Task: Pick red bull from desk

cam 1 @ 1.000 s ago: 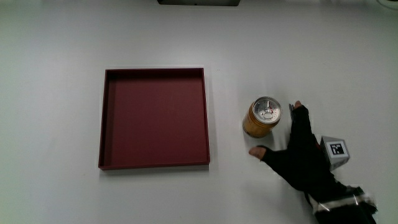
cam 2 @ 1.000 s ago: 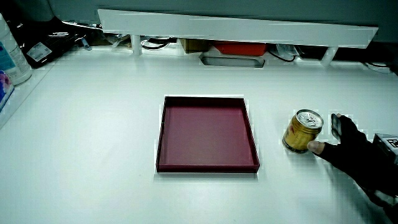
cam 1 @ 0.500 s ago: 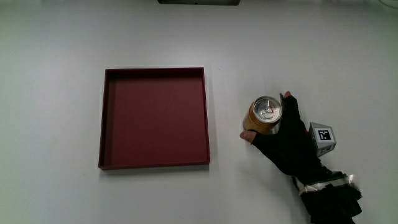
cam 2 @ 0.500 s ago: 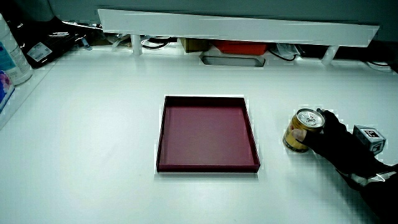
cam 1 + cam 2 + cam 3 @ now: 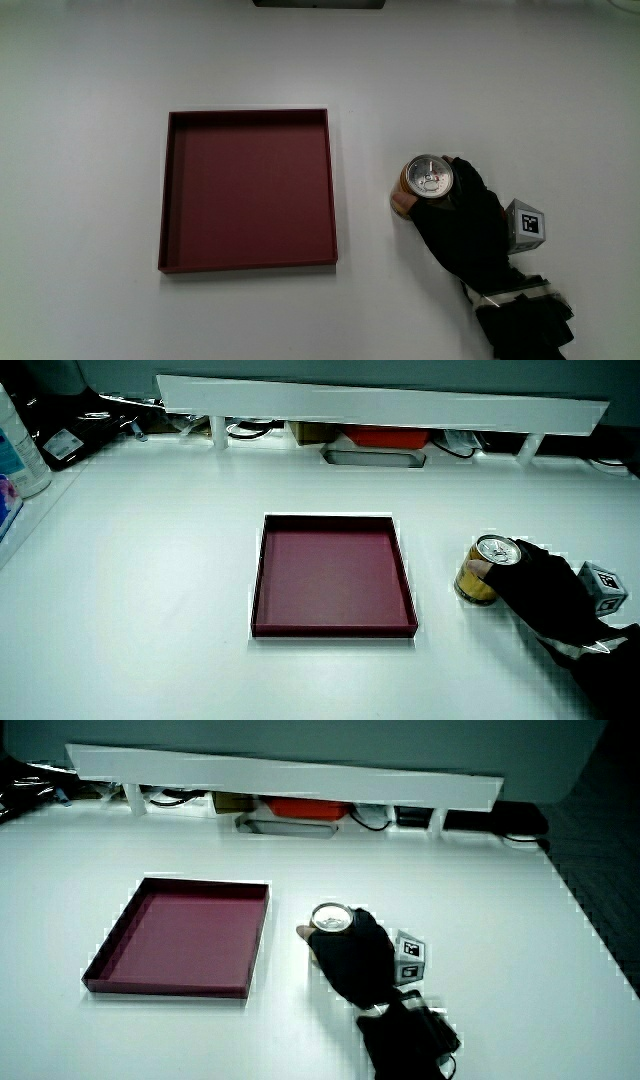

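Note:
A gold can with a silver lid (image 5: 426, 177) stands upright on the white table beside the dark red tray (image 5: 248, 190). In both side views the can (image 5: 487, 567) (image 5: 330, 919) shows beside the tray as well. The gloved hand (image 5: 452, 205) is wrapped around the can's side, thumb on the tray-facing side and fingers curled on its outer side. Most of the can's body is hidden by the glove (image 5: 535, 588) (image 5: 350, 955). The can's base still seems to rest on the table. The patterned cube (image 5: 527, 224) sits on the back of the hand.
The shallow square tray (image 5: 333, 573) (image 5: 180, 936) holds nothing. A low white partition (image 5: 380, 405) (image 5: 280, 778) runs along the table's edge farthest from the person, with cables and boxes under it. A bottle (image 5: 18, 450) stands at a table edge in a side view.
The hand moved in from beside the can and closed its fingers and thumb around it. The can stays where it stood beside the tray.

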Motion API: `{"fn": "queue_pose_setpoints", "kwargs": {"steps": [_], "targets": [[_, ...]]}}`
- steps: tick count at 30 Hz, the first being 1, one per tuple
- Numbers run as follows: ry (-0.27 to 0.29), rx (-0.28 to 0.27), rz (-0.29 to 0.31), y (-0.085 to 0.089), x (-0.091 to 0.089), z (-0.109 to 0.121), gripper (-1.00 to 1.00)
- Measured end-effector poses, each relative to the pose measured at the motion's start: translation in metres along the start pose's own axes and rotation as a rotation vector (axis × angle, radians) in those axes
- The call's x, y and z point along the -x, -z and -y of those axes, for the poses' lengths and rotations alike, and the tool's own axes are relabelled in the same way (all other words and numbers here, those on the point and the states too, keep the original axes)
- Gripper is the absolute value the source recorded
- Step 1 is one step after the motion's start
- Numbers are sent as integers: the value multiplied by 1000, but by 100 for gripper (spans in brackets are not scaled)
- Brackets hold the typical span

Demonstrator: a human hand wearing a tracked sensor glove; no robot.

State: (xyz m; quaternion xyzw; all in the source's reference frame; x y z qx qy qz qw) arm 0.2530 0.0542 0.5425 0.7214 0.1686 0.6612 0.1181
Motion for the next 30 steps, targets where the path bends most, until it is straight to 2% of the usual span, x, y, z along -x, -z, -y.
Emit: {"fn": "queue_pose_setpoints", "kwargs": {"steps": [2, 3, 8, 10, 11, 14, 15, 17, 18, 21, 24, 26, 27, 28, 30], "targets": [[0, -10, 4, 1, 1, 1, 81], [-17, -8, -13, 1, 2, 2, 85], [-32, -17, 14, 1, 5, 0, 100], [-32, -8, 12, 1, 9, 0, 100], [-57, 6, 10, 2, 13, -1, 100], [-83, 38, 53, 7, 27, -4, 100], [-107, 54, 39, 12, 37, -3, 100], [-128, 79, 49, 18, 48, -5, 100], [-122, 87, 65, 22, 54, -6, 100], [-141, 139, 64, 38, 74, -8, 100], [-179, 200, 34, 58, 93, -9, 100], [-186, 216, 58, 69, 100, -9, 100], [-202, 242, 40, 76, 107, -9, 100], [-209, 249, 56, 81, 109, -9, 100], [-228, 287, 28, 93, 115, -9, 100]]}}
